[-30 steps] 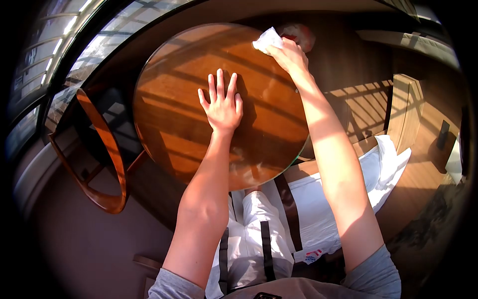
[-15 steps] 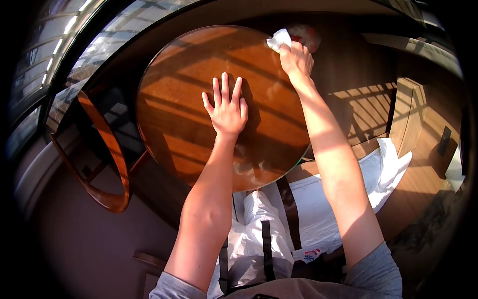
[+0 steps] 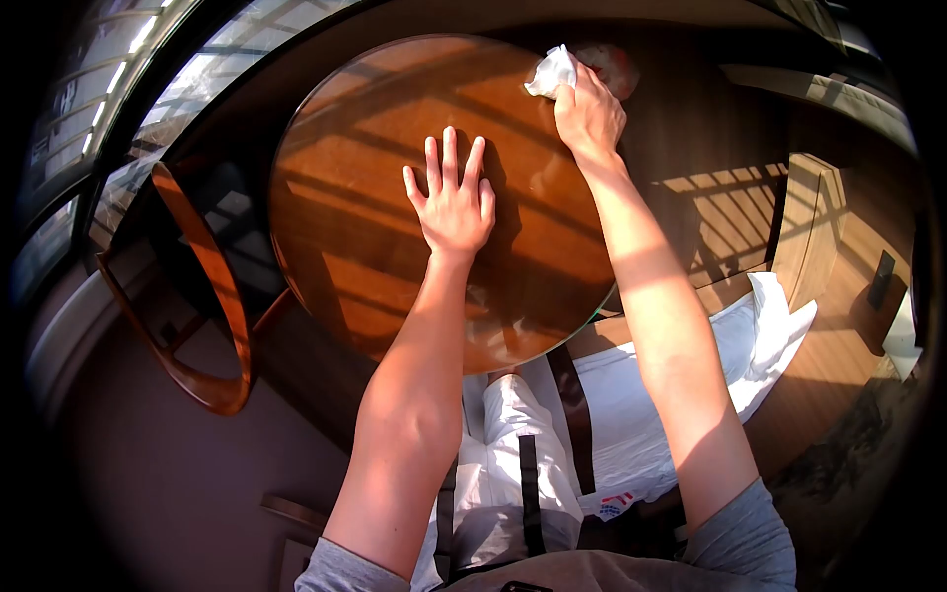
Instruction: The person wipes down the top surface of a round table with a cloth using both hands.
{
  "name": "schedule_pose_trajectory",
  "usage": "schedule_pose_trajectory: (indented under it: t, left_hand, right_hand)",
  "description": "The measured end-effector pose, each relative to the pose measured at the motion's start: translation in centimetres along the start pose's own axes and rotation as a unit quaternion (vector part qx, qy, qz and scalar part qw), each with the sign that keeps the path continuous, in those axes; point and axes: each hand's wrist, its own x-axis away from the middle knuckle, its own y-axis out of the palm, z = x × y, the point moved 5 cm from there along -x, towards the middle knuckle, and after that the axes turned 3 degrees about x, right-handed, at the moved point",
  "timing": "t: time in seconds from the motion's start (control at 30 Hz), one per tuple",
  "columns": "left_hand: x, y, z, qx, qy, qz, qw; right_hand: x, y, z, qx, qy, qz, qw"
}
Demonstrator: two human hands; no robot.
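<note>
Far left I see a chair [image 3: 219, 397], standing close to the round desk [image 3: 365, 128], perhaps so that a person can sit there. On the middle of the desk my left hand [image 3: 456, 212] lies with palm down and fingers spread; this grip is open and holds nothing, and I judge that it supports the body at a long reach. Further right, at the far right edge of the desk, is the cloth [image 3: 554, 71]; whether it is paper or fabric, I cannot tell. My right hand [image 3: 590, 113] has its grip closed on it, with a bunched part standing out past the fingers, probably for a firm hold. Just beyond this hand is a bag [image 3: 621, 71], partly hidden. About edges: the left rim comes near the chair, so room there looks narrow. Between the two hands there is a stretch of surface for moving. On the right, my forearm covers part of the rim, and lower down a white sheet [image 3: 681, 385] lies beside the desk.
</note>
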Motion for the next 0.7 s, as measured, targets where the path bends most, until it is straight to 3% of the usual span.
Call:
schedule_pose_trajectory:
  t: [0.03, 0.13, 0.7]
  left_hand:
    - [-0.2, -0.1, 0.0, 0.000, 0.000, 0.001, 1.000]
    - [0.0, 0.0, 0.1, -0.004, -0.002, -0.001, 1.000]
    - [0.0, 0.0, 0.0, -0.004, 0.001, 0.006, 1.000]
  right_hand:
    - [0.3, 0.0, -0.3, -0.002, -0.063, 0.051, 0.997]
    - [1.8, 0.2, -0.7, 0.072, -0.117, 0.080, 0.987]
    - [11.3, 0.9, -2.2, 0.098, -0.130, -0.031, 0.986]
